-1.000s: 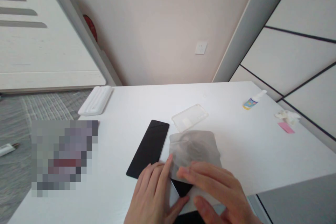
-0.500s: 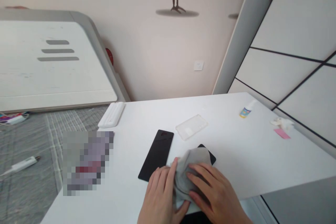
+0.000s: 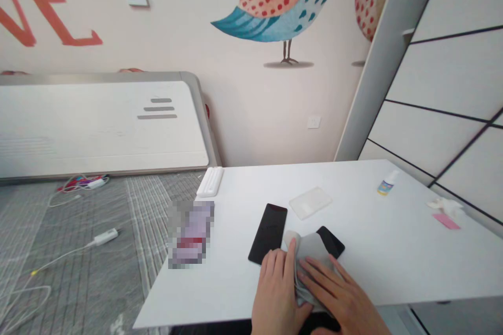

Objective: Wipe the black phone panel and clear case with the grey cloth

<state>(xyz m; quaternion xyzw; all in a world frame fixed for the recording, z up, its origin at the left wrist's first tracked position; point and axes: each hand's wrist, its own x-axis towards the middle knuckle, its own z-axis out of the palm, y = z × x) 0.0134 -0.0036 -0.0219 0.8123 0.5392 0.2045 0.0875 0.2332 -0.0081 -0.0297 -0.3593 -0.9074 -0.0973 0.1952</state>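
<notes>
A grey cloth [image 3: 308, 248] lies bunched over a black phone-shaped slab [image 3: 330, 241], whose far corner sticks out. My left hand [image 3: 277, 290] is closed at the cloth's left side, index finger pointing forward along it and thumb tucked near its lower edge. Across the top of the cloth lies my right hand [image 3: 341, 293], its fingers stretched out and slightly apart. Most of the slab is hidden by cloth and hands. Just left of them, a second flat black phone [image 3: 268, 233] rests on the table. Beyond it is a clear phone case [image 3: 310, 202].
On the white table [image 3: 220, 288] are a white oblong case [image 3: 210, 182], a pixelated purple item [image 3: 195, 230], a small bottle [image 3: 387, 183], a pink slip [image 3: 446, 221] and crumpled white tissue [image 3: 446, 205]. A charger [image 3: 105, 236] with its cable lies left on the grey fabric.
The camera view has tilted up and shifted left, so everything sits further right and mostly lower. My right fingers lie flatter on the cloth, and the cloth looks less bunched.
</notes>
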